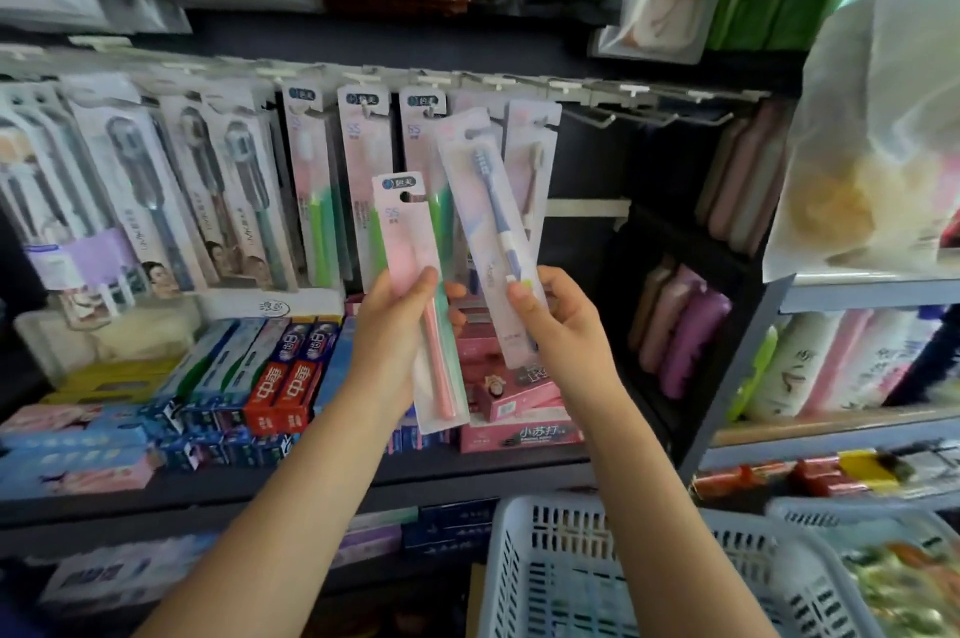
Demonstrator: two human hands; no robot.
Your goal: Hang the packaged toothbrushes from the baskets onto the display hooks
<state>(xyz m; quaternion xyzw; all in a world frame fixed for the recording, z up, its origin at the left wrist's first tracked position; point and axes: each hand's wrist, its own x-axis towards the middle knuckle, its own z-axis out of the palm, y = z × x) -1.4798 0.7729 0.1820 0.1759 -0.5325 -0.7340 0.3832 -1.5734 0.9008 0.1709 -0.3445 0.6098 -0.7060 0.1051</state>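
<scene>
**Two packs raised at the hooks**

At frame centre, the left hand (400,320) grips a pink pack (410,274); the right hand (558,320) pinches a blue pack (488,222) by its lower edge, top near the hung packs (363,170). Bare hooks (649,115) stand free at upper right. A white basket (571,570) sits at lower right.

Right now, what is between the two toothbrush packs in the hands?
Nothing held. In the head view, pink pack and blue pack are apart; pink boxes show through the gap.

Both bare forearms reach up and forward, left hand (397,310) and right hand (558,320) each curled in a pinching grip
</scene>
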